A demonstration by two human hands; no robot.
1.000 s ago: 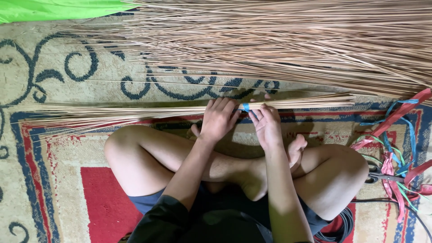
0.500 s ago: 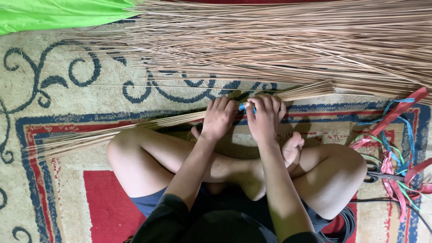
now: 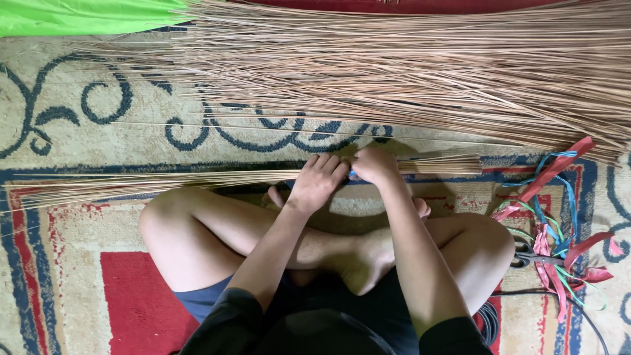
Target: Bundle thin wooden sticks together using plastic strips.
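Risk comes first from the largest mass in view: the loose heap of thin brown sticks spreads across the patterned carpet just beyond the hands, and stray stems lying near the work could, by this judgement, get caught into the bundle or be scattered if it swings. The bundle of sticks lies flat across the carpet in front of the crossed legs, its long part running to the person's left and a short end showing on the right; if the grip slackens, the stems would likely slide apart and fan out. A small blue strip shows between the two hands and could slip loose. The left hand lies over the bundle with fingers curled down onto it. The right hand is closed in a fist around it. Coloured ribbons and scissors lie well apart, to the right.
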